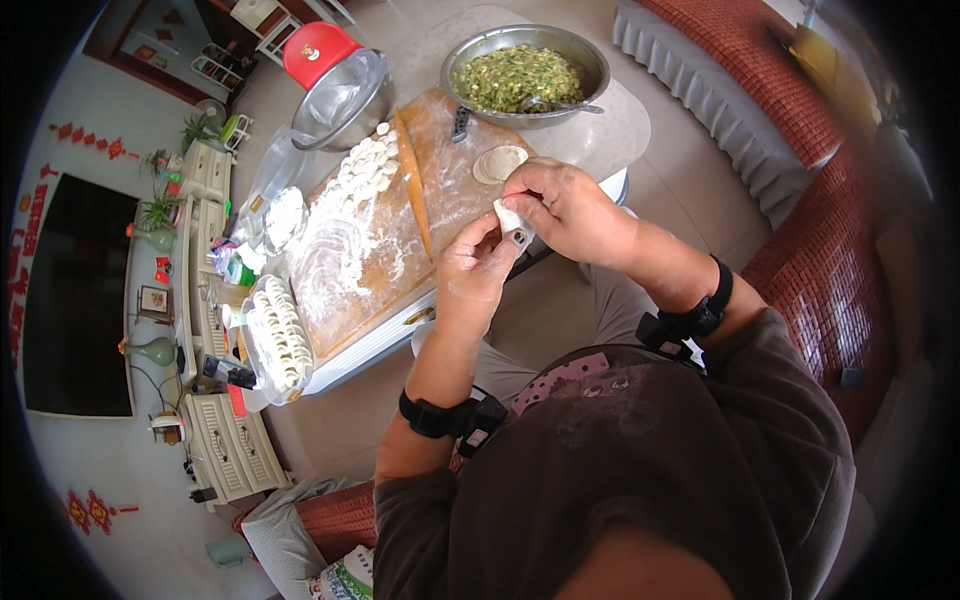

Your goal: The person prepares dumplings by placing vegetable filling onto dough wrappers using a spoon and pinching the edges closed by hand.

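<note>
A white dumpling point(508, 217) is pinched between my two hands above the board's near right edge. My left hand point(474, 268) holds it from below with thumb and fingers. The fingers of my right hand point(572, 212) press on its upper edge, partly hiding it. Just beyond my right hand lie several round dough wrappers point(498, 164), overlapping on the wooden board point(455, 215). A rolling pin point(413, 185) rests lengthwise across the board. Left of it, small dough pieces point(365, 168) are heaped in flour. Behind the wrappers, a metal bowl point(601, 78) holds green filling point(520, 78) and a spoon point(562, 106).
A plastic tray point(262, 372) with rows of dumplings point(280, 325) sits at the table's left end. Near it stands a container of white flour point(286, 216). An inner-lined metal bowl point(345, 112) is at the back left, beside a red round object point(314, 54). Red-covered seating point(800, 280) is at right.
</note>
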A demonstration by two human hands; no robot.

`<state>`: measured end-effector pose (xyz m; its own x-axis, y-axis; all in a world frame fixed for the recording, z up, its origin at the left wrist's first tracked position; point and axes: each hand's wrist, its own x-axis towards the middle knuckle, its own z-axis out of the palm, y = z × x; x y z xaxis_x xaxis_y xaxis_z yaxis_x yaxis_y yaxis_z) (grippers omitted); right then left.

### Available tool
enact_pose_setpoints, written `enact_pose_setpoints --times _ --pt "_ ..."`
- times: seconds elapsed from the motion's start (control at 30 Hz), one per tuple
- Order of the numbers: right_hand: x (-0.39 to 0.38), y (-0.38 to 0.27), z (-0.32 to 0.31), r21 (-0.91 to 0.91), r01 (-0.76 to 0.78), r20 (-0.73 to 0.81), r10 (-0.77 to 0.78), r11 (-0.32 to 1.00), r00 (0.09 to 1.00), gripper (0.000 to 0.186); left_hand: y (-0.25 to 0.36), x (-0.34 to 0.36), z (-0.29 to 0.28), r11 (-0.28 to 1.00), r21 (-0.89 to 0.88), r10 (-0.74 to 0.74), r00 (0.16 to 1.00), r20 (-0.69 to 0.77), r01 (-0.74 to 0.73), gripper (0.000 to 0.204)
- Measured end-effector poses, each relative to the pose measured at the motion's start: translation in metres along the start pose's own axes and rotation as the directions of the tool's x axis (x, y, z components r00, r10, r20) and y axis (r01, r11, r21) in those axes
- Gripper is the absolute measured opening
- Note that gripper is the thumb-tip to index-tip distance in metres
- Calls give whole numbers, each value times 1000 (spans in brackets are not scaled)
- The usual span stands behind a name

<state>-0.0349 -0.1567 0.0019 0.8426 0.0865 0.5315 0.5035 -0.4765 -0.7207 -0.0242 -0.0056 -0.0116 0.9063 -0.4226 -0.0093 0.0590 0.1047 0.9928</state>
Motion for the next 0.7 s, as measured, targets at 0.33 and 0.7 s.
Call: enact_pose_setpoints --times 0.33,0.7 --pt "4 2 -3 119 -107 80 98 987 992 11 -5 1 -3 999 -32 -15 1000 -13 14 28" --pt "3 10 -1 200 -97 34 92 975 995 16 -5 2 -7 986 -130 -105 994 -33 100 30"
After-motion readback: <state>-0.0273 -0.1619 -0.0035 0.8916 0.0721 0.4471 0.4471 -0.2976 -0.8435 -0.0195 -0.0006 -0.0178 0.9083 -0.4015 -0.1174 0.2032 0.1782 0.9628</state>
